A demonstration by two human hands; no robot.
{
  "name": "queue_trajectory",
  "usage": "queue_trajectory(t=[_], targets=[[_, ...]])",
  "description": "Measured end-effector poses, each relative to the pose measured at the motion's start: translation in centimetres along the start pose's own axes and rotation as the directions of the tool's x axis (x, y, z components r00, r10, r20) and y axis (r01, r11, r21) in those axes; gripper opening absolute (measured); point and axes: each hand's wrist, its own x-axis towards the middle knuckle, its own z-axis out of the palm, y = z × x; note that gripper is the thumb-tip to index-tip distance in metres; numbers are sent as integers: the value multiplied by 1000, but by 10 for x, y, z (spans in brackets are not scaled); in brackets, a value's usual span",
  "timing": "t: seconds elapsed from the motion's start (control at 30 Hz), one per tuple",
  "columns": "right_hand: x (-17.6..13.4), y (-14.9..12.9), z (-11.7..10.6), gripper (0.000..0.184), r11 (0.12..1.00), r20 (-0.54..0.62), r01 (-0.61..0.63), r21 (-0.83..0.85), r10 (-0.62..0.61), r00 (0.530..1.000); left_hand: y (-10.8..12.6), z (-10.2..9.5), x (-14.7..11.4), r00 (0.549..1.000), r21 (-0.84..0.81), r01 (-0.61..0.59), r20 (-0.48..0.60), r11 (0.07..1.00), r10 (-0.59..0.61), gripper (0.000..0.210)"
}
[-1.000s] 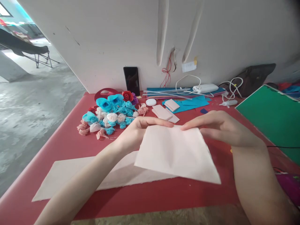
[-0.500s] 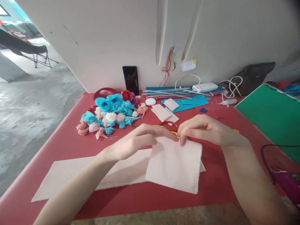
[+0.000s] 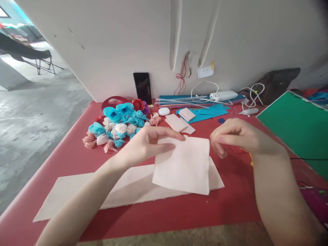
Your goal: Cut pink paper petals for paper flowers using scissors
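Note:
A pale pink square sheet of paper (image 3: pixel 183 167) is pinched at its upper left between the thumb and fingers of my left hand (image 3: pixel 156 145). The square is held up over the middle of a long pale pink paper strip (image 3: pixel 77 186), which lies across the table and is partly covered by the square and my left forearm. Just past the square's upper right corner is my right hand (image 3: pixel 229 138), its fingers curled in loosely. No paper shows in those fingers. A bit of red scissor handle (image 3: pixel 187 135) peeks out behind the square's top edge.
On the red table (image 3: pixel 238 205), blue, white and pink paper flowers (image 3: pixel 120 124) lie at the left. Folded pink papers (image 3: pixel 176 122), blue sheets (image 3: pixel 214 110) and a white case (image 3: pixel 164 111) sit behind. A phone (image 3: pixel 142 87) leans on the wall; a green board (image 3: pixel 299 126) stands right.
My right hand has let go of the square's top edge and moved right. My left hand has lifted the square slightly up and to the left.

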Motion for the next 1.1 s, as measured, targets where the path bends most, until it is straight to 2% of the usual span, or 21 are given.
queue_trajectory(t=[0.1, 0.17, 0.27, 0.37, 0.53, 0.63, 0.73, 0.77, 0.8, 0.87, 0.9, 0.93, 0.97, 1.03, 1.1], targets=[[3, 2, 5, 21, 998, -266, 28, 64, -10, 964, -1, 4, 0, 994, 75, -34, -102, 997, 41, 15], [8, 3, 12, 17, 1000, -360, 13, -5, -14, 933, -3, 7, -1, 986, 163, -74, -137, 984, 97, 15], [14, 6, 24, 31, 991, -323, -50, -128, 6, 946, -4, 10, -2, 977, 285, -118, -140, 951, 163, 17], [16, 7, 27, 21, 986, -290, -92, -140, 48, 956, -6, 10, -2, 973, 339, -152, -116, 928, 202, 18], [13, 5, 19, 17, 972, -372, -130, -193, 50, 927, -8, 6, 3, 966, 384, -199, -76, 902, 245, 16], [9, 2, 20, 12, 933, -465, -139, -333, -34, 885, -10, 0, 7, 972, 447, -147, -101, 882, 212, 17], [6, -1, 27, 7, 869, -593, -124, -479, -216, 776, -18, -9, 12, 976, 481, -35, -170, 876, 133, 17], [5, -2, 30, 7, 849, -608, -84, -522, -301, 735, -22, -12, 14, 977, 439, 7, -196, 899, 88, 17], [5, -2, 32, 8, 821, -596, -16, -571, -401, 696, -26, -14, 17, 986, 345, 37, -167, 938, 23, 19], [6, -2, 34, 14, 732, -481, 175, -659, -589, 649, -32, -15, 21, 995, -27, 88, 40, 996, -87, 29], [7, -2, 34, 19, 685, -406, 271, -676, -654, 638, -33, -14, 22, 987, -236, 120, 130, 964, -91, 32], [7, 0, 34, 22, 654, -346, 346, -673, -691, 635, -33, -12, 23, 984, -415, 151, 155, 897, -94, 34], [8, 1, 33, 25, 642, -305, 401, -654, -708, 636, -32, -9, 23, 987, -547, 153, 131, 823, -97, 34], [10, 5, 30, 27, 678, -306, 439, -590, -690, 656, -26, -4, 19, 989, -670, 137, 53, 730, -136, 37], [13, 8, 26, 25, 731, -347, 437, -524, -652, 674, -20, 1, 14, 986, -642, 139, 17, 754, -168, 47]])
